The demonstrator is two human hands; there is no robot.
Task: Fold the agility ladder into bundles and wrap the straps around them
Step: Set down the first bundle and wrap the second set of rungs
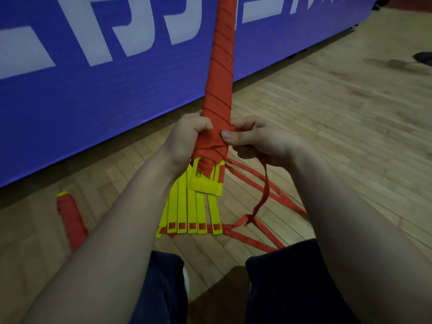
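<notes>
A long bundle (221, 73) of yellow rungs wound in red strap stands nearly upright in front of me, its top leaving the frame. My left hand (187, 139) grips its lower end from the left. My right hand (254, 139) presses the wrap from the right with the thumb and holds the loose red strap tail (263, 195), which hangs down to the floor. Yellow rung ends (207, 181) stick out below the wrap. More yellow rungs (191, 213) lie fanned on the floor underneath, joined by red straps (252, 237).
A second wrapped red bundle (70, 220) lies on the wooden floor at the left. A blue banner wall (93, 90) with white letters runs close behind. A dark object (423, 57) lies at the far right. My knees in dark trousers (280, 288) fill the bottom.
</notes>
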